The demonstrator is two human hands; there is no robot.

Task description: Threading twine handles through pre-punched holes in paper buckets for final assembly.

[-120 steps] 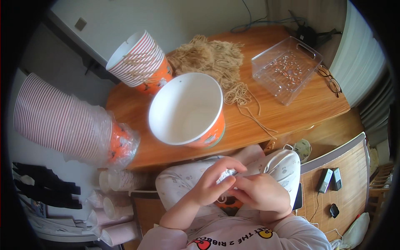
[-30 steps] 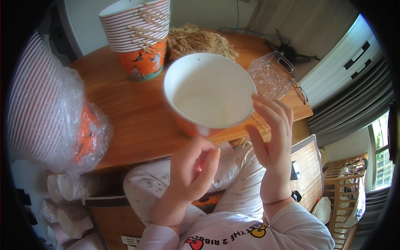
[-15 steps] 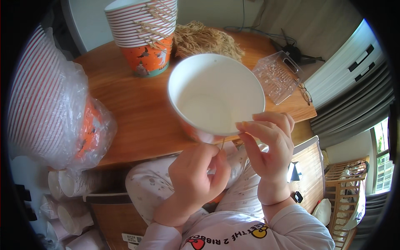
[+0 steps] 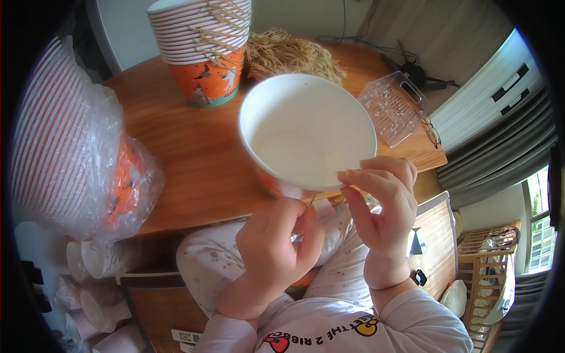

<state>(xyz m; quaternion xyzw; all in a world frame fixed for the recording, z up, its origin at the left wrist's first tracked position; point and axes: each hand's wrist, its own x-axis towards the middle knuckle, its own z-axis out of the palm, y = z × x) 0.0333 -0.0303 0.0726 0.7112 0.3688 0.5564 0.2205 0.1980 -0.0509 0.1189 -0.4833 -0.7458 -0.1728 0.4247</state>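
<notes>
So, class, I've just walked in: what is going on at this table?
A seated person holds a white paper bucket over the wooden table. The right hand pinches its near rim; the left hand sits just below it, with a thin string at the rim. A stack of buckets, a pile of twine and a clear tray lie behind.

The left hand (image 4: 276, 247) covers the lower outside of the bowl (image 4: 306, 132), so its grip there cannot be made out. A thin string (image 4: 311, 200) between the two hands is too fine to follow. Far left of the hands, the bagged cup stack (image 4: 65, 147) runs off the edge. Above the hands, the top of the stacked cups (image 4: 203, 35) is cut off.
</notes>
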